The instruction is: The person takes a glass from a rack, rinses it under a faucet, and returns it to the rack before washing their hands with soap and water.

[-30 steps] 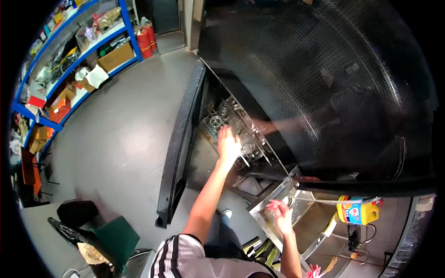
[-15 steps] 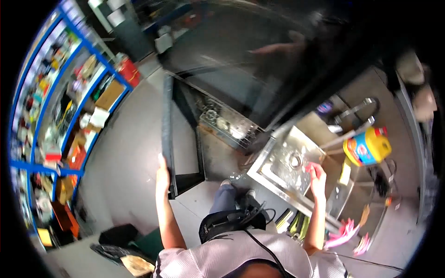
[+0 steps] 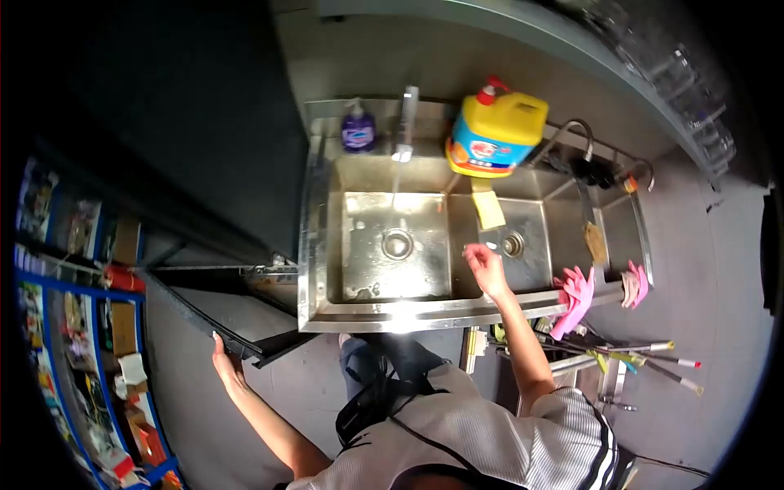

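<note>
Head view — door (image 3: 191,310) at left hand (image 3: 229,365) — sink (image 3: 400,315) below right hand (image 3: 485,268).

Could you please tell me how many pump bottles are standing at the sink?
2. A small purple bottle stands at the back of the sink, left of the nearby tap; a large yellow bottle stands right of that tap. No third one shows.

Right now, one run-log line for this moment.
left hand: at edge of open black door | right hand: above steel sink | yellow pump jug: at sink's back rim | pink gloves: over front rim
</note>
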The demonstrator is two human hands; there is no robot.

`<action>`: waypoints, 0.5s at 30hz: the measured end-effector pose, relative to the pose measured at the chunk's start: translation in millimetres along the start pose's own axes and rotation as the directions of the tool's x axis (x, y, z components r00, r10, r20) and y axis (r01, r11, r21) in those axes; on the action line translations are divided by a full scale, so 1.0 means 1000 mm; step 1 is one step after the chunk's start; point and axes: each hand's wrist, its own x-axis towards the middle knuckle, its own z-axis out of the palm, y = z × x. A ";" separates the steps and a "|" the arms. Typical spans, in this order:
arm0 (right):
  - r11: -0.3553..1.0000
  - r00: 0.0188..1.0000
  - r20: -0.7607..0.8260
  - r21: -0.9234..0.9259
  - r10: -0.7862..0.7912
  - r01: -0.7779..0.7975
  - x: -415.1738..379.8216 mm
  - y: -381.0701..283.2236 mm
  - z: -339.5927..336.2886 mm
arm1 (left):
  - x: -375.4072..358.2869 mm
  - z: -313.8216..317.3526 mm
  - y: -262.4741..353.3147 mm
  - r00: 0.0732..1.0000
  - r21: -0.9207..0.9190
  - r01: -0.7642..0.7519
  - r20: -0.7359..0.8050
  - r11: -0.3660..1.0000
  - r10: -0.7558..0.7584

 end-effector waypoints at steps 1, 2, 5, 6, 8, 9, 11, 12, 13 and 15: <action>0.999 0.998 -0.068 -0.045 0.018 -0.021 0.012 0.001 -0.008 | 0.006 0.013 -0.006 1.000 -0.020 -0.021 0.009 1.000 0.021; 0.990 0.983 -0.169 -0.129 -0.079 0.057 0.028 0.013 -0.014 | 0.008 0.028 -0.007 0.999 0.022 -0.008 -0.052 1.000 0.009; 0.985 0.957 -0.288 -0.173 -0.036 -0.015 0.070 0.045 -0.031 | 0.032 0.054 -0.022 0.974 0.147 0.000 -0.225 0.989 0.033; 0.966 0.946 -0.312 -0.259 -0.083 -0.001 0.080 0.049 -0.035 | 0.046 0.056 -0.029 0.965 0.100 0.001 -0.260 0.995 0.025; 0.908 0.922 -0.343 -0.418 -0.180 0.022 0.095 0.055 -0.039 | 0.057 0.070 -0.029 0.964 -0.057 0.023 -0.264 0.998 -0.037; 0.906 0.924 -0.348 -0.424 -0.162 -0.001 0.102 0.058 -0.039 | 0.059 0.075 -0.031 0.978 -0.142 0.013 -0.206 0.990 -0.043; 0.896 0.927 -0.352 -0.441 -0.128 -0.044 0.113 0.062 -0.040 | 0.063 0.094 -0.031 0.986 -0.251 -0.046 -0.166 0.967 0.003; 0.873 0.929 -0.345 -0.485 -0.134 -0.054 0.118 0.068 -0.038 | 0.065 0.103 -0.031 0.990 -0.279 -0.046 -0.137 0.959 0.007; 0.866 0.928 -0.342 -0.499 -0.148 -0.046 0.121 0.068 -0.037 | 0.067 0.108 -0.031 0.993 -0.308 -0.047 -0.114 0.950 0.012; 0.852 0.928 -0.326 -0.523 -0.180 -0.018 0.125 0.065 -0.028 | 0.070 0.114 -0.028 0.998 -0.361 -0.041 -0.068 0.932 0.017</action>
